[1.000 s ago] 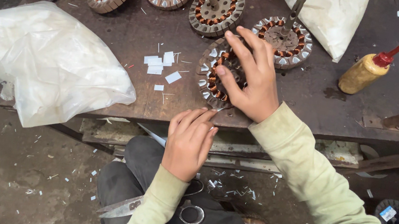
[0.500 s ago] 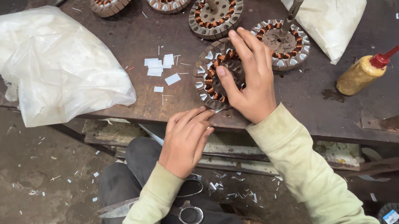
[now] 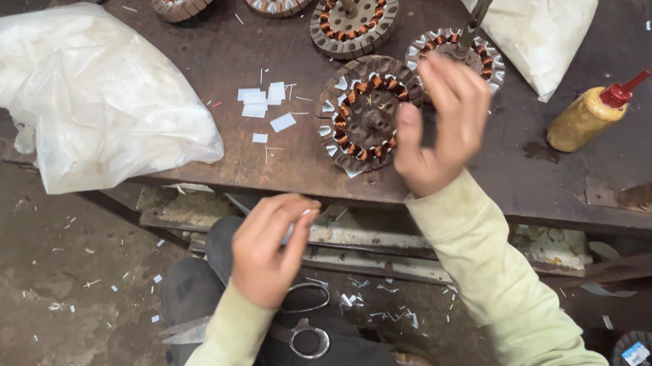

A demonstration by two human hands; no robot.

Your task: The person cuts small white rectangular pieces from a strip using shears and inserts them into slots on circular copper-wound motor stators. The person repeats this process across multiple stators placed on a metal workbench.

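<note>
Copper-wound motor core lies flat near the workbench front edge. The right hand hovers beside it, fingers spread, gripping nothing; a careless brush could shove it off. The left hand, fingers curled together over the lap, pinches something small that might drop.

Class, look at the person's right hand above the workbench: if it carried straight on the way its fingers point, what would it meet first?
Probably the wound stator with the upright shaft, just beyond the right hand; depth is hard to judge from above.
</note>
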